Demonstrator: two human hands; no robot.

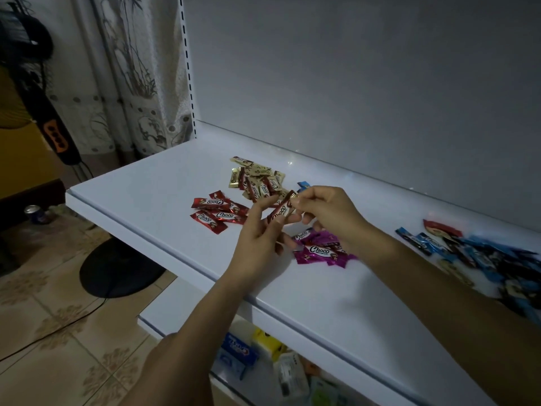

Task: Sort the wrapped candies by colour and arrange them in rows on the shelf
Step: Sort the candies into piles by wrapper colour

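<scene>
A red candy (281,210) is held just over the shelf (146,183); the left hand (257,238) and the right hand (325,212) each pinch one end with their fingers (307,197). A red pile (216,213), a gold pile (257,180) and a purple pile (319,250) lie near; no neat rows yet; a big, mostly blue heap (483,259) sits at the right, so much sorting looks left.

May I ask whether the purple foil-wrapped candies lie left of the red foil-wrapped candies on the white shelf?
No, the purple foil-wrapped candies lie to the right of the red foil-wrapped candies on the white shelf.
</scene>
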